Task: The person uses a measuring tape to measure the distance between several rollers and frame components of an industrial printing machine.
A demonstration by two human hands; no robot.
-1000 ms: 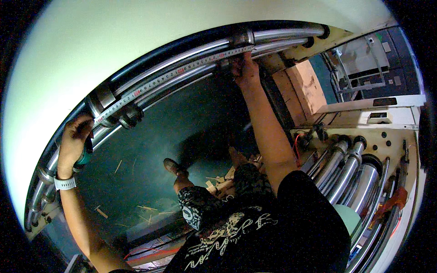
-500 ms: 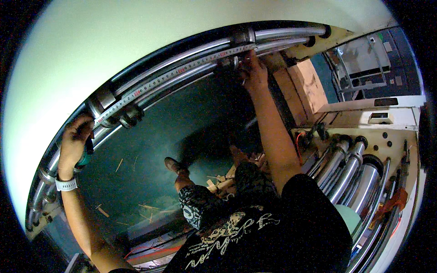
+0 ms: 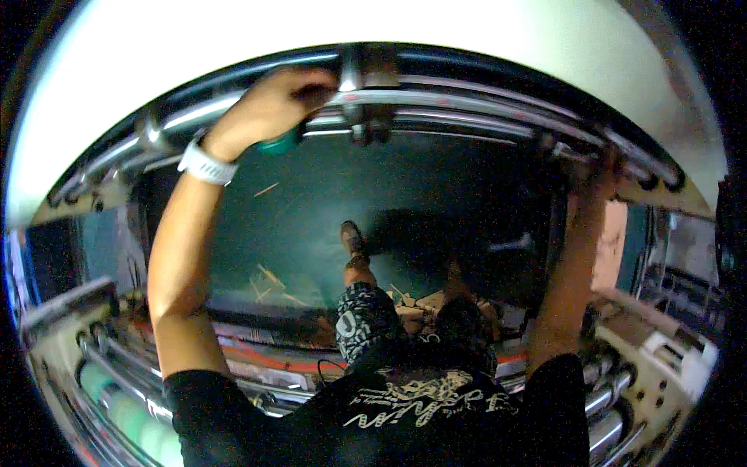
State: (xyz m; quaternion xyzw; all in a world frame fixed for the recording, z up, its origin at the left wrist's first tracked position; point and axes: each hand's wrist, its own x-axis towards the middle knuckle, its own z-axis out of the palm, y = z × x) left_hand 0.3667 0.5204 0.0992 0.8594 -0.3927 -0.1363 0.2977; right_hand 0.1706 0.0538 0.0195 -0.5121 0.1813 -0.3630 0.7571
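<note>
My left hand (image 3: 276, 109) is closed around a tape measure, whose green case (image 3: 280, 143) shows below the palm. It is against the shiny metal rods, just left of a wide collar (image 3: 377, 66). The pale tape blade (image 3: 443, 100) stretches right from this hand along the rods. At the blade's far right end, near another dark collar, is my right hand (image 3: 603, 165). Its fingers are dark and blurred, but they appear closed on the blade's end. A white watch (image 3: 206, 162) is on my left wrist.
Beyond the rods rises a large pale curved surface (image 3: 373, 19). Under my arms lies a dark green floor (image 3: 311, 202) with wood scraps (image 3: 268, 284). More rollers (image 3: 117, 405) stand close behind me on both sides. Cream machine frame plates (image 3: 673, 204) flank the rods.
The view has swung round and levelled, so the rods now arch across the top. Both hands appear further right in the picture, with the tape still stretched between them.
</note>
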